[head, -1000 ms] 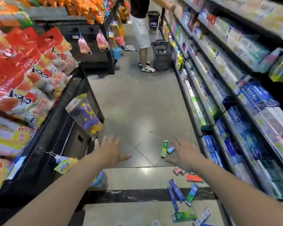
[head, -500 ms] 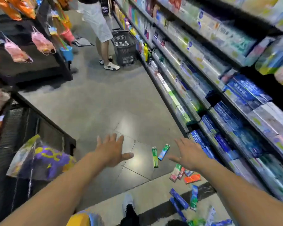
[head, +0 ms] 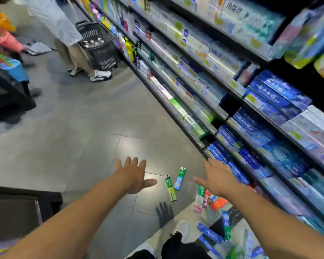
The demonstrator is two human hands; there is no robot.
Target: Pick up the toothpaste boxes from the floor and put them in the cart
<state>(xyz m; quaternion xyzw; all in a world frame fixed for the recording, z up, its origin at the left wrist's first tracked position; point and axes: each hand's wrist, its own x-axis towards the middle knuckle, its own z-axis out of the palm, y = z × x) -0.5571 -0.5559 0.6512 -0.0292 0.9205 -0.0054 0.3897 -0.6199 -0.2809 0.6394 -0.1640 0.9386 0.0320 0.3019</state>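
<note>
Both arms are reaching out, the left hand (head: 133, 174) and right hand (head: 216, 177) spread and holding nothing; coloured cardboard toothpaste boxes (head: 209, 233) are lying scattered across the grey tiled floor (head: 82, 128); collecting seemingly not begun; no cart identifiable.

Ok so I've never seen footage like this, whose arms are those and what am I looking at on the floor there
The camera is worn on a person's head and looks forward and down, so the two bare arms are their own. The left hand and right hand are both spread open above the floor, holding nothing. Scattered toothpaste boxes lie below: a green box, a blue and green box beside it, and more nearer the feet. On the right are store shelves of boxed goods. Further off, another person stands by a black basket.
</note>
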